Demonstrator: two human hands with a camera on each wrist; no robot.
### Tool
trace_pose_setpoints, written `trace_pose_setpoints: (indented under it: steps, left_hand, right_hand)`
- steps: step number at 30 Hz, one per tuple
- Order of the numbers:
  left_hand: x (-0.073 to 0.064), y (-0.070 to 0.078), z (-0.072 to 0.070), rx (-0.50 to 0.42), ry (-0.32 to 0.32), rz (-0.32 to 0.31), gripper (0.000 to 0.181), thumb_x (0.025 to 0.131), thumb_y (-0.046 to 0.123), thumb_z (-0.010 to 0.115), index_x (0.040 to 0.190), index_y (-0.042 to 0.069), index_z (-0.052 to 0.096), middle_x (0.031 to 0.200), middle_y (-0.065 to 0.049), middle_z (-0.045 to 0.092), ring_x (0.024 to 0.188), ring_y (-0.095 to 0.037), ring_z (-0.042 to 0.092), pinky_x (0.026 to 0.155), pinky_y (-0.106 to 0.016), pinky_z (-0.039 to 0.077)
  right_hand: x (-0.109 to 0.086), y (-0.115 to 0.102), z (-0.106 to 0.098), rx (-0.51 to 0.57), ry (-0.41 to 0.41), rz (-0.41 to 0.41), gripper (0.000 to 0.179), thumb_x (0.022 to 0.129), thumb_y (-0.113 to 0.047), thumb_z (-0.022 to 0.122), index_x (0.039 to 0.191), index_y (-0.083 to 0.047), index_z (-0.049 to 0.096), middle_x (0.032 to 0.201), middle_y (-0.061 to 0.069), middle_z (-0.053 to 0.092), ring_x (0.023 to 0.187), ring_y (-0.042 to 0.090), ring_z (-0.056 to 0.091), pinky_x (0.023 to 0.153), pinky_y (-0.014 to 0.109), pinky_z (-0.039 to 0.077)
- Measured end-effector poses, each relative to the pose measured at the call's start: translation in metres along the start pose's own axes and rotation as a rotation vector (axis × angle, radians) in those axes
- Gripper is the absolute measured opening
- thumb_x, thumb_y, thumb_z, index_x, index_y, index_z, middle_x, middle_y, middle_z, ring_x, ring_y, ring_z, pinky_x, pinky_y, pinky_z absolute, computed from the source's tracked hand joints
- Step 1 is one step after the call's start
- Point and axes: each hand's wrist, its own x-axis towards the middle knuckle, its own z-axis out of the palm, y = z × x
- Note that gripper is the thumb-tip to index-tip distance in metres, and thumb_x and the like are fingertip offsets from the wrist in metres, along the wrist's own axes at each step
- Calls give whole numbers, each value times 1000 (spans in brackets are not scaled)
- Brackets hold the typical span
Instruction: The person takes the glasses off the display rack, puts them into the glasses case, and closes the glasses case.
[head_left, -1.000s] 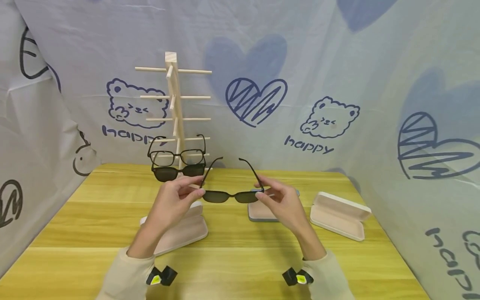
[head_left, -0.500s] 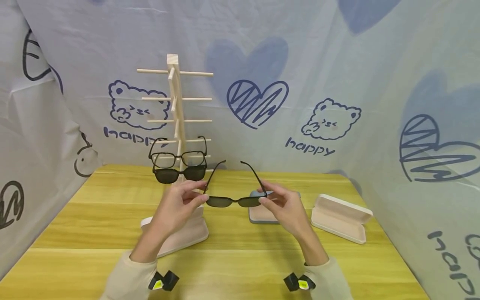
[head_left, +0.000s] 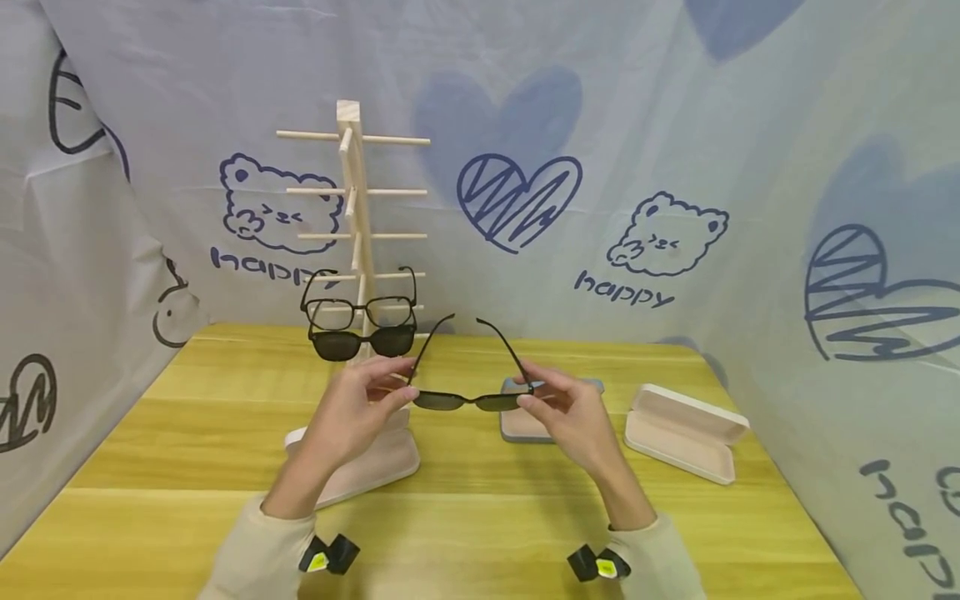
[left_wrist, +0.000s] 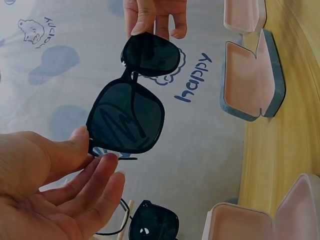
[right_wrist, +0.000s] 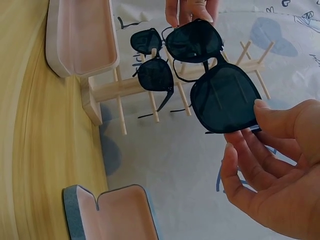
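Black sunglasses [head_left: 442, 402] with dark lenses are held up over the table, their temples spread and reaching away from me. My left hand [head_left: 362, 408] pinches them at the left hinge between thumb and fingers. At the opposite hinge my right hand [head_left: 566, 412] grips the frame in the same way. Both wrist views show each thumb pressed on the front corner of the sunglasses [left_wrist: 127, 117]. Behind the left hand, a wooden rack [head_left: 359, 208] bears clear-lens eyeglasses [head_left: 330, 315] and, below them, another pair of sunglasses [head_left: 337, 345].
An open white glasses case [head_left: 375, 467] lies partly behind my left forearm. A blue-grey case [head_left: 517, 429] stands open behind the right hand. Further right is another open white case [head_left: 678, 437]. Patterned cloth [head_left: 517, 317] hangs behind the wooden table [head_left: 480, 533].
Both hands and the sunglasses have shifted slightly down and right in view, mostly before half a second ago. The sunglasses' front has tilted, so the lenses look narrower. The grip is the same.
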Motion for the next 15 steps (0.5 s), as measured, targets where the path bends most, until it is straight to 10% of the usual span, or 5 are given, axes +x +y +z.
trace_pose_setpoints:
  steps: [15]
  left_hand:
    - [2,-2,2,43,14,27,36,89,2,78,124,-3,72,118,-18,75,101,-29,73,81,-26,59]
  right_hand:
    - [-1,3,-2,-34,-23,-42,36,96,-5,70,132,0,68,118,18,76,99,9,71,87,23,59]
